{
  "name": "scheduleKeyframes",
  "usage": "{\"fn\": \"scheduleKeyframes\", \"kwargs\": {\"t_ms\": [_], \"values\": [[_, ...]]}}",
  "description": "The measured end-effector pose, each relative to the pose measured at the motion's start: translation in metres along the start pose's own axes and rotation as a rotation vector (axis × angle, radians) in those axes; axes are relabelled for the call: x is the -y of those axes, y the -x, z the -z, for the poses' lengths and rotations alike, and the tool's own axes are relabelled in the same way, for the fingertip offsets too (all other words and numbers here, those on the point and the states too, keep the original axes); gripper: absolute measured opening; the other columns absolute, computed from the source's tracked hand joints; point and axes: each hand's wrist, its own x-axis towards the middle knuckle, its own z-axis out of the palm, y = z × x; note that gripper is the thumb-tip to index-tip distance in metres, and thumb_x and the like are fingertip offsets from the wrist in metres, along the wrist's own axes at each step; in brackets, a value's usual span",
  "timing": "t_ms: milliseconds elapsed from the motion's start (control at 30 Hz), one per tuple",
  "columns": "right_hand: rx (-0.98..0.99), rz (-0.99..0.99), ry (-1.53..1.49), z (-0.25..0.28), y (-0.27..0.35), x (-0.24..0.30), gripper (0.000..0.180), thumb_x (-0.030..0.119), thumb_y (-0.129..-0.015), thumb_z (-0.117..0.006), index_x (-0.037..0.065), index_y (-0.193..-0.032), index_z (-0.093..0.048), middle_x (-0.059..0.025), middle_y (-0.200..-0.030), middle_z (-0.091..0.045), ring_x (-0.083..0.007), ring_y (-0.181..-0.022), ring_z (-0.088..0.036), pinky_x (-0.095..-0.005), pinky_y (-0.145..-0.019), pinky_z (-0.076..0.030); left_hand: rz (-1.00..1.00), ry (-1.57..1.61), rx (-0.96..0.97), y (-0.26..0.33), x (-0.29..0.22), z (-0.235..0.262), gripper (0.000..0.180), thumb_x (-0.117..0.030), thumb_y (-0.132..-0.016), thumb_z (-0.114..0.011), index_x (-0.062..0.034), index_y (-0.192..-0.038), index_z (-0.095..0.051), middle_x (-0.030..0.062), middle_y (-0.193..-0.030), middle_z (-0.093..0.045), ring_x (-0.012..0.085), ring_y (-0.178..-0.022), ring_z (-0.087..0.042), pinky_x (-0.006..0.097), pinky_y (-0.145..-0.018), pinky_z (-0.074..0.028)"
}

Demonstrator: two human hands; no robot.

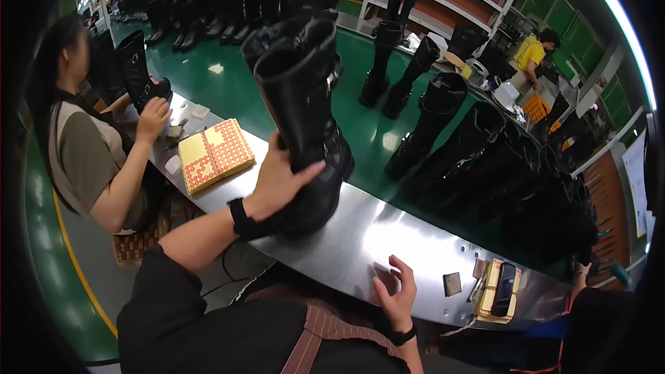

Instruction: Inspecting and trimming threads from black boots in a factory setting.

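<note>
My left hand (277, 180) is wrapped round the ankle of a tall black boot (298, 97) with buckled straps. The boot is upright at the metal edge of the bench, and a second boot shaft shows close behind it. Whether its sole rests on the metal or hangs just above, I cannot tell. My right hand (396, 294) hovers over the front of the metal strip (360, 263), fingers apart and holding nothing. Near it lies a small brownish square block (451, 284). Left of the boot sits a stack of yellow sheets (216, 154) covered in round orange stickers.
More black boots (429, 121) stand along the green bench (235, 76), on the right and far left. A phone (505, 289) lies on yellow sheets at right. A co-worker (90, 131) sits at left handling a boot; another person's arm (580, 280) reaches in at right.
</note>
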Motion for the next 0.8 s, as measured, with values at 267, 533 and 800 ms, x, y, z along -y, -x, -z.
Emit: {"fn": "scheduleKeyframes", "kwargs": {"t_ms": [267,533,800], "values": [[0.022,0.239,0.286,-0.006,0.006,-0.022,0.033,0.013,-0.07,-0.078,0.009,-0.101,-0.07,-0.0059,-0.09,-0.068,-0.0258,-0.082,-0.064,-0.0359,-0.075,-0.047,0.014,-0.413,-0.137,-0.213,0.102,-0.064,0.043,-0.035,-0.079,-0.076,-0.0021,-0.107,-0.072,0.024,-0.134,-0.046,0.0392,-0.117,-0.053,0.042,-0.103,-0.044],[0.008,0.263,0.273,-0.001,-0.013,-0.009,0.024,0.004,-0.069,-0.081,0.007,-0.09,-0.07,-0.0082,-0.082,-0.068,-0.025,-0.075,-0.064,-0.0342,-0.067,-0.046,0.025,-0.555,0.054,-0.392,0.17,-0.152,0.076,-0.055,-0.073,-0.078,-0.0061,-0.129,-0.062,0.0248,-0.155,-0.021,0.0416,-0.132,-0.041,0.045,-0.109,-0.039],[0.037,0.203,0.294,-0.01,-0.026,-0.016,0.024,0.004,-0.068,-0.081,0.007,-0.09,-0.071,-0.008,-0.081,-0.067,-0.0251,-0.074,-0.064,-0.0345,-0.067,-0.046,0.271,-0.787,0.244,-0.363,0.26,-0.198,0.088,-0.041,-0.083,-0.074,-0.0337,-0.154,-0.023,0.0163,-0.163,0.004,0.035,-0.151,-0.001,0.069,-0.105,-0.032]]}}
